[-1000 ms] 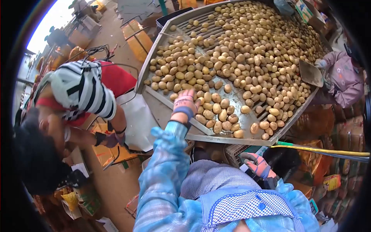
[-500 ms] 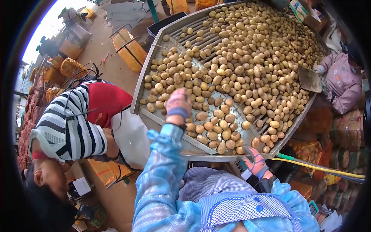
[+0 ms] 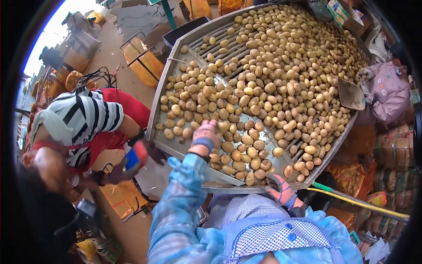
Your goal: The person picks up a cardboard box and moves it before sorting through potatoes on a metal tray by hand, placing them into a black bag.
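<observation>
A large metal sorting table (image 3: pixel 163 94) with slotted rollers carries a great many potatoes (image 3: pixel 272 75). My left hand (image 3: pixel 205 136), in a pink glove with a blue cuff, lies among the potatoes near the table's near-left corner; its fingers rest on them and I cannot tell if it grips one. My right hand (image 3: pixel 278 188), also gloved in pink, sits at the table's near rim just below the closest potatoes, fingers spread and holding nothing that I can see. Light blue sleeves and a checked apron fill the bottom of the view.
A person in a striped top (image 3: pixel 81 119) bends at the left over cardboard boxes (image 3: pixel 121 198), holding something red and blue. Another person in a pink jacket (image 3: pixel 387 92) holds a metal scoop (image 3: pixel 350 94) at the table's right edge. An orange crate (image 3: pixel 141 57) stands beyond.
My left hand has drawn back toward me over the potatoes. My right hand has risen from below to the table's near rim. The striped person has straightened and shifted.
</observation>
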`<act>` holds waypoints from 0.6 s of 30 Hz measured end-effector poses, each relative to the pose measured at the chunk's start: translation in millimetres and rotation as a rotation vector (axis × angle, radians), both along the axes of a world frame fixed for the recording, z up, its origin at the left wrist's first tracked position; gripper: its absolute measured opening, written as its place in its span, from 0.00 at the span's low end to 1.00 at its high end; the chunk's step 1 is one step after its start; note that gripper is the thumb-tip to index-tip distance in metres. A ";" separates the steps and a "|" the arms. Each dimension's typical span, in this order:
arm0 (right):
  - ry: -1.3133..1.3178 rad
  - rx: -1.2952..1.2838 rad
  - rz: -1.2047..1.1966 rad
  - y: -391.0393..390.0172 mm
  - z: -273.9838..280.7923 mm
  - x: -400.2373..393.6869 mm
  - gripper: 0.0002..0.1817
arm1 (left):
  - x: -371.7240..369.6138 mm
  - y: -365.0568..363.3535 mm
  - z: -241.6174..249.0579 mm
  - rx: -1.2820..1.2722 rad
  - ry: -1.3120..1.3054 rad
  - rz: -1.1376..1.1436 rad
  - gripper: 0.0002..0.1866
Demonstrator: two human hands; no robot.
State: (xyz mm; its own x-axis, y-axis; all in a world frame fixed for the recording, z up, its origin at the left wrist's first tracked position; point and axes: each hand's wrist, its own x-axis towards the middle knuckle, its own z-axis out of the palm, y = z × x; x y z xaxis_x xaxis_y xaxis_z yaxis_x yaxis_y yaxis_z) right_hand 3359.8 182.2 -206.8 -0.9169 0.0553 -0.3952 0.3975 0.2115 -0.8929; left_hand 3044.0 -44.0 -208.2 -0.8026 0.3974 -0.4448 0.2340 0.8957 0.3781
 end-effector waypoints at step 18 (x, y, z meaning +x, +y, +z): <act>-0.477 -0.727 -0.420 54.1 17.4 -80.1 0.16 | -53.5 45.9 -35.0 -0.178 0.343 0.004 0.41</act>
